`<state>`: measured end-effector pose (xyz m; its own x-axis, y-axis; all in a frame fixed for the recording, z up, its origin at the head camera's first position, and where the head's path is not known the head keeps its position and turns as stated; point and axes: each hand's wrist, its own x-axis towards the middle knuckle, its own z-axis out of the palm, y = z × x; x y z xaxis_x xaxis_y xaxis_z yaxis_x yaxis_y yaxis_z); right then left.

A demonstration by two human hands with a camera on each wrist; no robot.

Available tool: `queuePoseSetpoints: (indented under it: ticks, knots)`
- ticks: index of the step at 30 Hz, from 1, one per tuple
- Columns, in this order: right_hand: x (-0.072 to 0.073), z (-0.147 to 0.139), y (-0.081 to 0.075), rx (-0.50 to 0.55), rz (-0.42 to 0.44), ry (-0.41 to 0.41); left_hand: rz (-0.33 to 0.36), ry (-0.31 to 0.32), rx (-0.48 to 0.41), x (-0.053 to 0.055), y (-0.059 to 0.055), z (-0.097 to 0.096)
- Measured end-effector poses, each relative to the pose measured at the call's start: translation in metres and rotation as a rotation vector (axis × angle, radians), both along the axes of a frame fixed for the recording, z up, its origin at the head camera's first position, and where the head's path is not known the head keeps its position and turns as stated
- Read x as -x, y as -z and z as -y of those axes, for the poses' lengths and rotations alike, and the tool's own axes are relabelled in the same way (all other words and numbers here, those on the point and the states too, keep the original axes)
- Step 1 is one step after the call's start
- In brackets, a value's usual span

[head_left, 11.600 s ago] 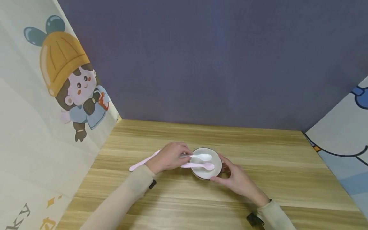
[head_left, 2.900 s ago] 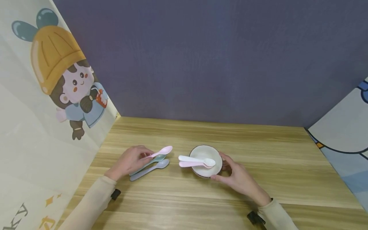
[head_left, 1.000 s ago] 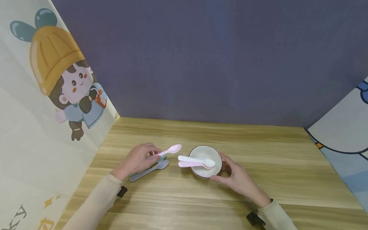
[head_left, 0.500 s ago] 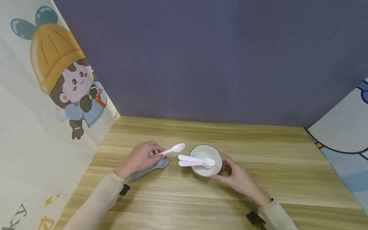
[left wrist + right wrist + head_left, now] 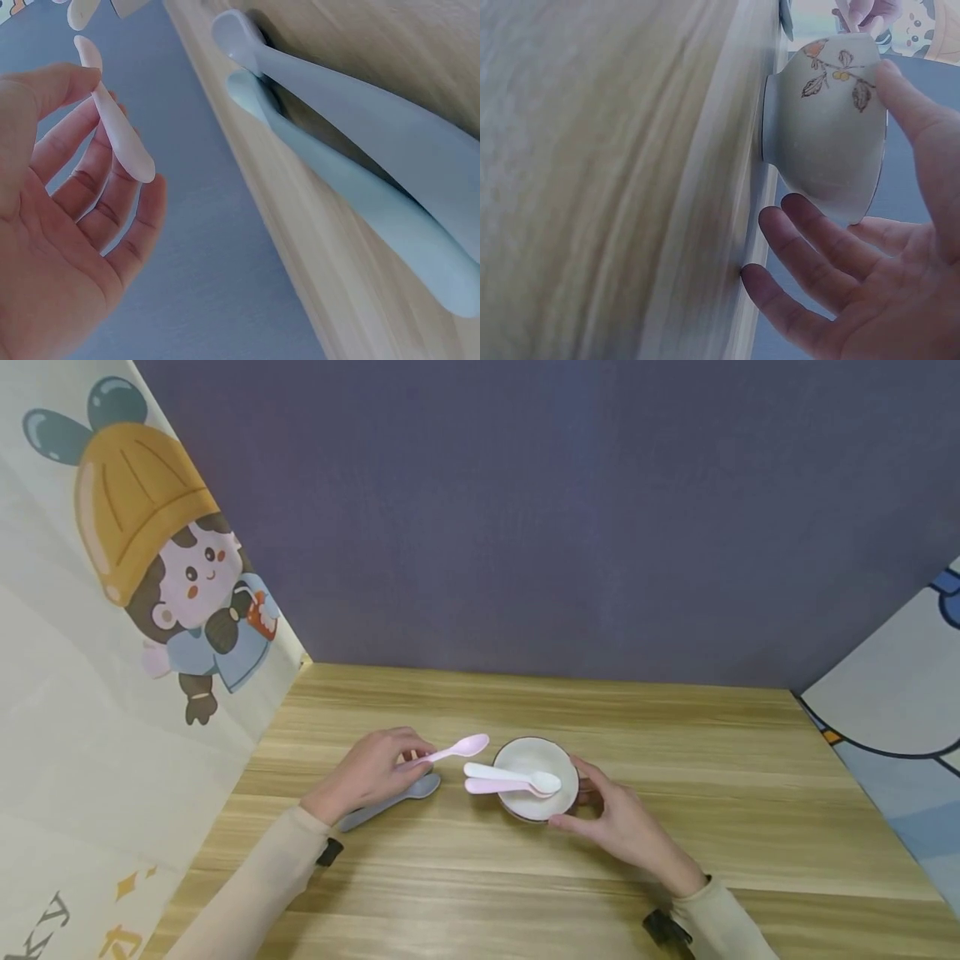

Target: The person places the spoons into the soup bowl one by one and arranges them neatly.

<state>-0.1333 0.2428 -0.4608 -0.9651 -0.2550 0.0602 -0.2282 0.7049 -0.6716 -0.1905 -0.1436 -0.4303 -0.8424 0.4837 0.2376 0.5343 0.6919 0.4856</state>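
My left hand (image 5: 371,774) pinches the pink spoon (image 5: 470,745) by its handle between thumb and fingertips, with the other fingers loosely bent. The spoon is up off the table (image 5: 480,893), its scoop pointing right, just left of the bowl (image 5: 536,753). My right hand (image 5: 626,828) grips the bowl from the right, thumb at the near side and fingers at the far side.

My pinch is thin, so I think the spoon could twist or slip if I turn my wrist sharply. In the bowl a white spoon (image 5: 491,772) lies partly over a second pink spoon (image 5: 487,787), both handles jutting past the left rim towards me; if I bump those ends, the pair could swivel or flip out. If my right hand eased off, a knock from the left might slide or tip the bowl. Dipping my left hand could also catch the grey spoon (image 5: 427,787) or the green spoon (image 5: 356,187) lying close together below it.

I can read no brand on the spoons or bowl; the bowl's outside shows only a leaf-and-berry print (image 5: 861,96). On the left wall (image 5: 67,710), the letters "ky" (image 5: 52,920) are legible, and an orange mark (image 5: 122,943) beside them is cut off.
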Motion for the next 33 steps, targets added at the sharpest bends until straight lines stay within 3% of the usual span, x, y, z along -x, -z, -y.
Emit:
queuePoseSetpoints:
  ticks: [19,33]
  knots:
    - [0.001,-0.001,0.0,0.008,-0.019,-0.012,-0.031,0.041,0.006,0.003,-0.011,-0.014]
    - [0.002,-0.002,0.0,-0.005,-0.034,-0.035,-0.015,0.065,0.01,0.003,-0.014,-0.021]
